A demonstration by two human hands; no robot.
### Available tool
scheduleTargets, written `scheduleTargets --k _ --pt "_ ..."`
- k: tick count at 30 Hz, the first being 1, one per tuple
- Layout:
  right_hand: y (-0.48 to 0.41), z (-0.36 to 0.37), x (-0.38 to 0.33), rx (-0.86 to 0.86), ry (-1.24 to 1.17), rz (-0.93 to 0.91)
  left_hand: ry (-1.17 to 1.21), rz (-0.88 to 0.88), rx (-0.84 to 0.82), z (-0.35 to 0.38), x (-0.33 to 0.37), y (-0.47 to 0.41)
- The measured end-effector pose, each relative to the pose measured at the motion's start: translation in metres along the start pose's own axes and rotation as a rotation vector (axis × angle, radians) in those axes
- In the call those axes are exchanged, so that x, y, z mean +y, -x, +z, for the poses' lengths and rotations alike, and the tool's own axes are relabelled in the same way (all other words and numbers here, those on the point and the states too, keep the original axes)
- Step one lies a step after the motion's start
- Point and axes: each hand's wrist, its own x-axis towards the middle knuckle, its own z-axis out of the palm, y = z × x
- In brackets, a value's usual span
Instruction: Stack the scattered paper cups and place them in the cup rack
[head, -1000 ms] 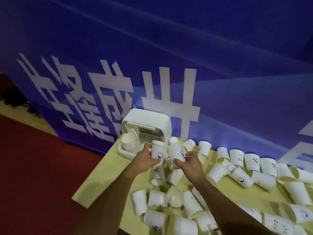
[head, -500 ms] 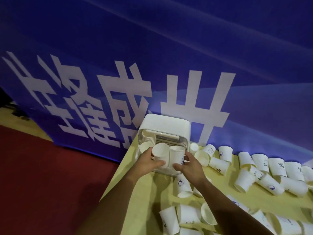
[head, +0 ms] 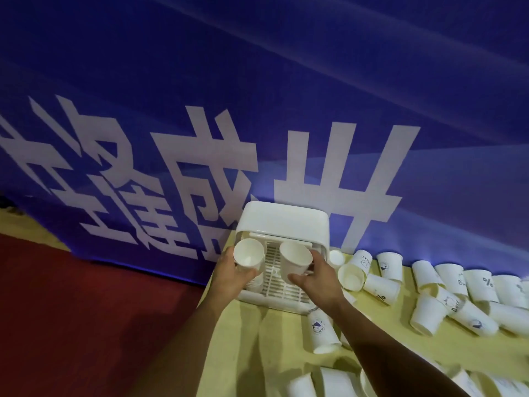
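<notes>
A white plastic cup rack (head: 283, 219) stands at the table's far left corner, its open front facing me. My left hand (head: 232, 275) grips a white paper cup (head: 248, 253), mouth toward me, at the rack's left side. My right hand (head: 316, 277) grips a second white paper cup (head: 294, 258) in front of the rack's slatted floor (head: 276, 277). Some stacked cups sit low in the rack behind my left hand, mostly hidden. Several white paper cups (head: 429, 287) lie scattered on the table to the right.
The yellow table (head: 274, 345) has its left edge just beside the rack, with red floor (head: 86, 310) below. A blue banner with white characters (head: 257, 110) hangs right behind the rack. More cups (head: 323, 332) lie near my right forearm and at the bottom edge.
Both hands have carried their cups forward from over the table into the rack's open front. The cups now tilt with their mouths toward me and sit apart, left and right.
</notes>
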Motion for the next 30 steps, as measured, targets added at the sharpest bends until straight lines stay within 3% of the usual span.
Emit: scheduleTargets --k 10,18,30 --pt "-0.018 0.051 -0.041 0.272 0.003 -0.071 -0.03 0.11 -0.133 0.001 -0.032 -0.034" --pt "-0.02 0.07 -0.053 0.195 -0.018 -0.106 -0.078 0.118 -0.243 -0.001 -0.041 -0.044" --pt "-0.017 0.101 -0.015 0.099 0.202 -0.072 -0.026 0.066 -0.367 -0.012 -0.061 -0.046"
